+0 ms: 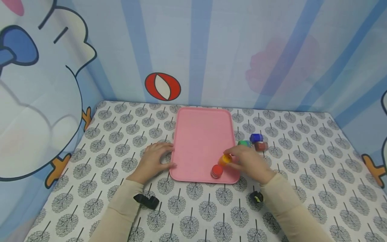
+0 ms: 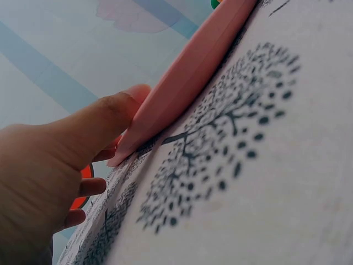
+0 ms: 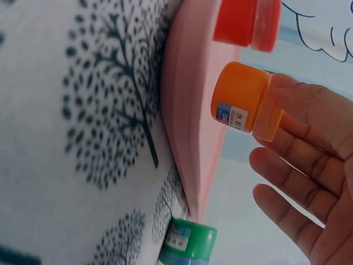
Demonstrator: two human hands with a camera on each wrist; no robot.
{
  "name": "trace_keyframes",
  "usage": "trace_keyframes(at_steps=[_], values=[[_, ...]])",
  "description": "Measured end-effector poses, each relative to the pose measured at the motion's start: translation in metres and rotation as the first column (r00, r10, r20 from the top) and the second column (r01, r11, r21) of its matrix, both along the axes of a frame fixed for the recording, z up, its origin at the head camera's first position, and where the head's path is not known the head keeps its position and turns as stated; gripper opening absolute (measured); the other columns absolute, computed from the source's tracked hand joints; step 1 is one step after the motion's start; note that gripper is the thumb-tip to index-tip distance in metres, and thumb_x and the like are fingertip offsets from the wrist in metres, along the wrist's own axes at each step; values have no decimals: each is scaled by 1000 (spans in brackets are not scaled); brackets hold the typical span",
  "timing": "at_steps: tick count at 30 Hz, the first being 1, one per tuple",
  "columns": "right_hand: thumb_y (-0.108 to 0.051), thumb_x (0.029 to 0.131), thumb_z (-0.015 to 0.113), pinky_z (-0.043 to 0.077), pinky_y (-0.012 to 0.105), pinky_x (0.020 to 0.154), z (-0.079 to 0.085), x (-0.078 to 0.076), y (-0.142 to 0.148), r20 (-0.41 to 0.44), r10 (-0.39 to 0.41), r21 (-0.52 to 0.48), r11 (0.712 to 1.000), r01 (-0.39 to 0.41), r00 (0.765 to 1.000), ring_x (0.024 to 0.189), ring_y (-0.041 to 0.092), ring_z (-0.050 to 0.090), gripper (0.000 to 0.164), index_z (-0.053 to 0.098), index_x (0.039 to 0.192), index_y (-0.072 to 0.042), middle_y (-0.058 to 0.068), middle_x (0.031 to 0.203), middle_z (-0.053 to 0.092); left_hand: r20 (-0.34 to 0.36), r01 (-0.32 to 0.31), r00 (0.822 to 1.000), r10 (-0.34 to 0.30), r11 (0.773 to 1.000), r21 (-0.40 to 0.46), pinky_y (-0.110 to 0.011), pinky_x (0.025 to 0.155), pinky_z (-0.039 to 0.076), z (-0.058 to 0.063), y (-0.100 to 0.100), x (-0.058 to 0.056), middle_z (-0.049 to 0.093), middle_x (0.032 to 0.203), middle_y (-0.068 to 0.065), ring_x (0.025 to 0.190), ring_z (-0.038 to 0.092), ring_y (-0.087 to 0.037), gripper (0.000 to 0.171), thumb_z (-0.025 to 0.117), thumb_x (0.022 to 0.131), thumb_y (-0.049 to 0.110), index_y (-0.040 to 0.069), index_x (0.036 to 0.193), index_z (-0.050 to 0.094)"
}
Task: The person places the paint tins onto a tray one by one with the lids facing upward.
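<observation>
A pink tray (image 1: 202,131) lies flat on the patterned cloth. My right hand (image 1: 249,163) pinches the lid of a small orange paint jar (image 3: 237,96) between thumb and finger, over the tray's lower right corner. Beside it, on the tray, a red paint jar (image 1: 216,170) stands upright. My left hand (image 1: 151,161) is at the tray's left edge, its thumb (image 2: 118,107) and fingers touching the rim. In the right wrist view, a green paint jar (image 3: 190,243) lies outside the tray, below the right hand. Whether the orange jar's base touches the tray cannot be told.
Right of the tray, a blue jar (image 1: 256,137) and a brownish-red jar (image 1: 261,146) lie on the cloth near the green one. The tree-print cloth (image 1: 302,161) covers the table. A printed curtain (image 1: 223,60) hangs behind. Black straps (image 1: 146,201) are on the wrists.
</observation>
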State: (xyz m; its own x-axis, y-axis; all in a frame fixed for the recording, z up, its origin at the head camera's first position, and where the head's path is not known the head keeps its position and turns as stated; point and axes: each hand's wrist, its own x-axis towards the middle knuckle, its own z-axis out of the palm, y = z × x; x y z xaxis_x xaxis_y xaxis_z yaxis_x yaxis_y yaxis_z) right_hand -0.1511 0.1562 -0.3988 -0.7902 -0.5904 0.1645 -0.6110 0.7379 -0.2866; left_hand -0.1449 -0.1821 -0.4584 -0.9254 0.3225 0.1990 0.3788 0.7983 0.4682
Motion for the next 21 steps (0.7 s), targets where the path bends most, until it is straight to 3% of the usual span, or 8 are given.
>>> trace_keyframes(at_steps=[5,21], values=[[-21,80,76,55,39,92,-3,-1,-7,-14,8,22,1000,-8,1000,99,21,66,33,69,109,-8,5,105,72,-2,1,1000,-1,1000,-10,-52,116,27,-1,0,-1,54,142,-5,134,44,-29,63,75,77,46,12,128,59],[-19,78,77,56,37,91,-8,-5,-18,-46,61,44,997,-59,997,98,22,68,34,68,108,-7,6,103,73,9,-1,1000,2,1000,-9,-52,117,26,1,0,1,53,142,-5,135,43,-28,63,75,77,45,12,128,58]])
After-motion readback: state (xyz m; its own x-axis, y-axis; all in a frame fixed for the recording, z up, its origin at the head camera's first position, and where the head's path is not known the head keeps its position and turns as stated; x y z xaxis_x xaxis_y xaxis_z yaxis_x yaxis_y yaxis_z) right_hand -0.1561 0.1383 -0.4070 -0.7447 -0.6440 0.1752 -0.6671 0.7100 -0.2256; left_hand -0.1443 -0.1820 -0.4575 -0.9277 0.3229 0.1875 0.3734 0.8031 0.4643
